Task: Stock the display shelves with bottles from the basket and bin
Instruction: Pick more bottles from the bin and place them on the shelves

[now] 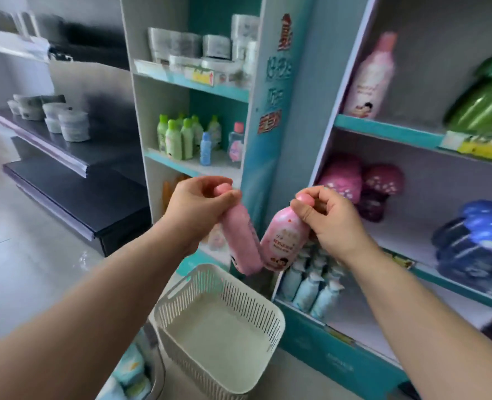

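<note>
Two glossy pink plastic bottles dangle over the far rim of the slotted white basket (279, 317): plain-backed bottle (240, 241), cap wrapped by curled fingers of the left hand (195, 206), labelled bottle (283, 241), cap pinched by the right hand (334, 223), bases perhaps touching, blurry there.

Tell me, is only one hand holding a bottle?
No. The left hand grips the plain pink bottle, the right hand the labelled pink bottle.

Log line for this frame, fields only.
left hand: grips left pink bottle at cap | right hand: grips right pink bottle at cap | white basket: empty below
</note>
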Motion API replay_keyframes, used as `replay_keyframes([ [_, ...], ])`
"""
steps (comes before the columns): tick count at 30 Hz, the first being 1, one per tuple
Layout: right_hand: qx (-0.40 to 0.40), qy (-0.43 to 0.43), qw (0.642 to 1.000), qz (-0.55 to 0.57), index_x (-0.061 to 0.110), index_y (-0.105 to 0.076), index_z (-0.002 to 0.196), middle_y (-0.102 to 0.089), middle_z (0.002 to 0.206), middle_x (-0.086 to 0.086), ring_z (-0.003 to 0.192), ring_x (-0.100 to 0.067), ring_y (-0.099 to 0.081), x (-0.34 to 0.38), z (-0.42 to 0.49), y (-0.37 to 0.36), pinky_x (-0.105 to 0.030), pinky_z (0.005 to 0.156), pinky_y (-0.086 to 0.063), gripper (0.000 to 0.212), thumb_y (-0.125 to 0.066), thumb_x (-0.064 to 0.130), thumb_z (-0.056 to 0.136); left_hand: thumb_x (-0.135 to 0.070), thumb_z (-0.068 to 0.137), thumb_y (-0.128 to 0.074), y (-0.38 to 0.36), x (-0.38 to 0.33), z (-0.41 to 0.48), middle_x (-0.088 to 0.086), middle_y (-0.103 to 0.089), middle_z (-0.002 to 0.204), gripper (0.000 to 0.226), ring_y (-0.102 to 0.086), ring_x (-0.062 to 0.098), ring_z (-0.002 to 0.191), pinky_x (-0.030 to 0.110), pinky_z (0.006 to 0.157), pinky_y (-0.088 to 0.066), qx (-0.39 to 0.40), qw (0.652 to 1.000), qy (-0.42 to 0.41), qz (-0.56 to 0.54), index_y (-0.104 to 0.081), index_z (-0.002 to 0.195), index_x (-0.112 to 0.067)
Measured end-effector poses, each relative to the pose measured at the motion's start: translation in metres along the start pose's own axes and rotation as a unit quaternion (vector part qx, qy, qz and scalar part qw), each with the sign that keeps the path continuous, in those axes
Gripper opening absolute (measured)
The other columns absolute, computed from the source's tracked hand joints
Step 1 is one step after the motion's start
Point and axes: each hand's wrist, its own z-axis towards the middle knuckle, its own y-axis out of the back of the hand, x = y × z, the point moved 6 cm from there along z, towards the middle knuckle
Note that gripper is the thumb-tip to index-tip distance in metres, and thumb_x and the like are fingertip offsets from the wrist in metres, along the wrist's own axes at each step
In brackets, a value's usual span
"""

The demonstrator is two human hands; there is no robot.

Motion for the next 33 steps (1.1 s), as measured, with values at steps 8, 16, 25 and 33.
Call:
replay_keyframes([
  [8, -0.136, 0.025, 0.988, -0.075, 0.019, -0.062, 0.082, -0.065, 0.076, 0.004, 0.062, 0.002, -0.055, 0.022, 0.005, 0.159, -0.017, 0.06, -0.046, 0.009, -0.07, 0.017, 0.083, -0.033, 0.077, -0.075, -0.137, -0.101, 0.006, -0.015, -0.061, 0.076, 0.021, -0.057, 0.005, 0.07, 0.018, 0.072, -0.045, 0.007, 0.974, -0.183, 0.136, -0.071, 0.093, -0.019],
  [16, -0.241, 0.139, 0.949, -0.147, 0.017, -0.064, 0.088, -0.066, 0.077, 0.001, 0.064, -0.009, -0.057, 0.12, 0.062, 0.24, -0.025, 0.059, -0.047, 0.013, -0.07, 0.028, 0.084, -0.038, 0.077, -0.072, -0.18, -0.218, 0.037, -0.012, -0.06, 0.074, 0.019, -0.057, 0.013, 0.074, 0.024, 0.072, -0.044, -0.021, 0.93, -0.322, 0.174, -0.069, 0.09, -0.024],
  [25, -0.27, 0.136, 0.926, -0.227, 0.014, -0.064, 0.098, -0.062, 0.094, 0.001, 0.085, -0.016, -0.058, 0.155, 0.145, 0.245, -0.032, 0.076, -0.053, 0.022, -0.064, 0.034, 0.087, -0.042, 0.078, -0.071, -0.173, -0.242, 0.068, -0.018, -0.052, 0.07, 0.024, -0.055, 0.014, 0.078, 0.022, 0.071, -0.037, -0.042, 0.912, -0.338, 0.227, -0.068, 0.091, -0.021],
  [33, -0.202, 0.052, 0.943, -0.26, 0.018, -0.063, 0.104, -0.064, 0.1, 0.001, 0.092, -0.019, -0.062, 0.107, 0.174, 0.228, -0.04, 0.082, -0.055, 0.026, -0.065, 0.037, 0.086, -0.042, 0.079, -0.07, -0.173, -0.244, 0.078, -0.017, -0.052, 0.07, 0.026, -0.053, 0.011, 0.077, 0.023, 0.069, -0.037, -0.034, 0.908, -0.343, 0.24, -0.068, 0.092, -0.02],
])
